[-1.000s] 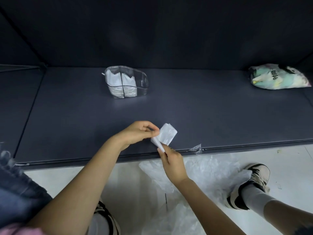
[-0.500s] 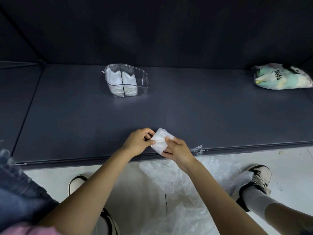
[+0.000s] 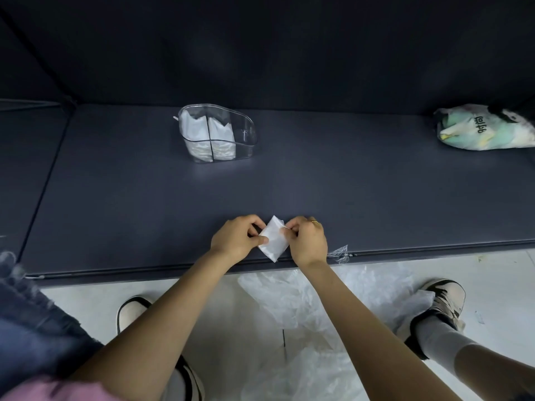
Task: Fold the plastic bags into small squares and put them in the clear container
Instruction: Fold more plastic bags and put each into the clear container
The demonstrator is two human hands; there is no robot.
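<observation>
Both grips closed on the same item. My left hand (image 3: 236, 240) pinches the left edge of a small folded white translucent plastic bag square (image 3: 273, 240), thumb on top, fingers curled under. My right hand (image 3: 307, 241) pinches its right upper edge, fingers curled tight; thin gold ring (image 3: 314, 222) on one finger. The square sits tilted, one corner pointing near, held between the two hands at the near edge of the worktop; I can't tell if it touches the surface or is just above.

Worktop is a dark grey matte flat worktop (image 3: 144, 204), with a dark wall behind it on the far side. Small scrap of clear crumpled film (image 3: 338, 253) lies on the near edge just right of my right hand. Floor below is pale; a loose heap of clear unfolded plastic bags (image 3: 304, 308) lies on it between my feet. Black-and-white sneaker (image 3: 443, 299) with white sock on the right, another sneaker (image 3: 130, 311) left of centre.

Clear plastic divided container (image 3: 244, 134) stands far left of centre, well apart from the hands. Its two left compartments hold folded white bags (image 3: 208, 137) standing upright; the right compartment looks see-through, contents not clear to me. Far right corner: a pale green and white stuffed printed plastic bag (image 3: 480, 128) lying on the worktop, dark lettering on it.
</observation>
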